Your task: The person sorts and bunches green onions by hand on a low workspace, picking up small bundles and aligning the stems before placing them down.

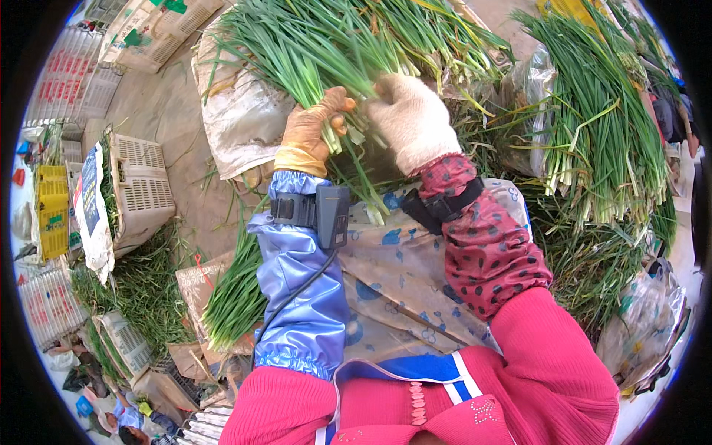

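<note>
My left hand, in an orange rubber glove, grips a small bunch of green leafy stalks, like garlic chives, near their pale ends. Close beside it my right hand, in a whitish knit glove, has its fingers bent at blurred leaves; whether it grips any cannot be told. A few loose stalks hang below the hands. Beyond them a large heap of the same greens lies at the top. A patterned plastic apron covers my lap.
At the left stands a whitish plastic crate near scattered leaf litter. A bundle of greens lies by my left forearm. A big pile of greens is at the right, above a clear plastic bag. Other people appear at the lower left edge.
</note>
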Available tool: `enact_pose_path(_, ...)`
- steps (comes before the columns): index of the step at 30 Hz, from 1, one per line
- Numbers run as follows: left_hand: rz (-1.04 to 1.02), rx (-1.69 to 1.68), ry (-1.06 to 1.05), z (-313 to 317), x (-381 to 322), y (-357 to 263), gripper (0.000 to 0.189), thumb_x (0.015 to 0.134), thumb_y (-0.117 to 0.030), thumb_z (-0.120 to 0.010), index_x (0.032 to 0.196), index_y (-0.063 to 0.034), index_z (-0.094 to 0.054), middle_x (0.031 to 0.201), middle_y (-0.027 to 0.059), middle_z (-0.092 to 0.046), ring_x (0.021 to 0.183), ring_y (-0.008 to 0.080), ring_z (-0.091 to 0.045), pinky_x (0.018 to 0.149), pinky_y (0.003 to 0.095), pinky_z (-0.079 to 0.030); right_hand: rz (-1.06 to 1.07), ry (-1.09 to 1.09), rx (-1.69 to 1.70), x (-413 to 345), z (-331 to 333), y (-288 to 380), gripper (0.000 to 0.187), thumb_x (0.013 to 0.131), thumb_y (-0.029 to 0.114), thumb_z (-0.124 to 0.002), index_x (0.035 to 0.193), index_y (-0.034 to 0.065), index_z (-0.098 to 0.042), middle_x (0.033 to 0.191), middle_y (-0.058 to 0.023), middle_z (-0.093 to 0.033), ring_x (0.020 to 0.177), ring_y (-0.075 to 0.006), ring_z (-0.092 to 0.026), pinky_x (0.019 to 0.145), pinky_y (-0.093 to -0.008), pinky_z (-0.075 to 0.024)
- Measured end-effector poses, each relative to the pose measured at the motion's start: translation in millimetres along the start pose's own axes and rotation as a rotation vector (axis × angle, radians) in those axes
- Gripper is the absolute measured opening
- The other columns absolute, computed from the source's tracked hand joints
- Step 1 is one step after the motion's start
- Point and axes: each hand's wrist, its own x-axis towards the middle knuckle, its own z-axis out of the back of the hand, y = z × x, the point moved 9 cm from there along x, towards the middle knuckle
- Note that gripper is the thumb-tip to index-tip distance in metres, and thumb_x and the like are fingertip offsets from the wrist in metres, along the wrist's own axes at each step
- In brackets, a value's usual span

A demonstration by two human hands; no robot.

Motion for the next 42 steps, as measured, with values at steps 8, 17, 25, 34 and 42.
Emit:
enact_pose_path(8,0.022,0.055,-0.096,21.7,4.8,-2.4,0.018,0.079,-0.006,-0.069,0.094,0.0029,-0.064,0.076,0.0110,-0.065,0.047,0.0122,-0.052,0.041,0.0256,-0.044,-0.047,0.078,0.326,-25.7,-37.0,2.9,0.027,0.079,0.025,-0.065,0.096,0.0040,-0.062,0.093,-0.0140,-0.064,0.087,-0.0265,-0.062,0.077,-0.0346,-0.0483)
enact_pose_path(17,0.161,-0.130,0.048,15.5,7.8,14.7,0.017,0.082,-0.004,-0.063,0.097,0.0046,-0.065,0.087,0.0119,-0.066,0.069,0.0206,-0.063,0.058,0.0299,-0.054,-0.285,0.260,0.753,-17.0,-77.9,-13.8,0.034,0.082,0.028,-0.062,0.097,-0.0023,-0.065,0.077,-0.0100,-0.066,0.070,-0.0167,-0.060,0.068,-0.0293,-0.0464)
enact_pose_path(25,-0.041,-0.034,0.000,25.8,8.5,2.0,0.022,0.086,-0.014,-0.061,0.102,0.0025,-0.059,0.097,0.0164,-0.064,0.087,0.0291,-0.064,0.077,0.0423,-0.055,-0.476,0.051,0.521,-18.7,-83.1,-49.0,0.031,0.084,0.030,-0.052,0.094,0.0033,-0.066,0.090,-0.0214,-0.065,0.085,-0.0354,-0.062,0.076,-0.0405,-0.0471)
enact_pose_path(34,-0.230,-0.415,-0.044,57.4,-6.6,-37.4,0.021,0.086,-0.018,-0.063,0.099,-0.0020,-0.060,0.075,0.0041,-0.056,0.058,0.0134,-0.052,0.054,0.0307,-0.045,0.167,0.455,-0.389,-40.7,-46.6,17.2,0.020,0.076,0.023,-0.062,0.083,0.0051,-0.066,0.081,-0.0169,-0.065,0.079,-0.0348,-0.063,0.072,-0.0431,-0.0509)
enact_pose_path(42,-0.063,-0.290,-0.080,35.2,-0.4,-15.5,0.018,0.083,-0.009,-0.065,0.100,-0.0042,-0.061,0.084,0.0100,-0.066,0.065,0.0170,-0.064,0.062,0.0357,-0.058,0.015,0.156,-0.311,49.5,-44.7,-10.1,0.026,0.080,0.024,-0.058,0.097,0.0042,-0.060,0.098,-0.0197,-0.063,0.095,-0.0357,-0.060,0.082,-0.0418,-0.0475)
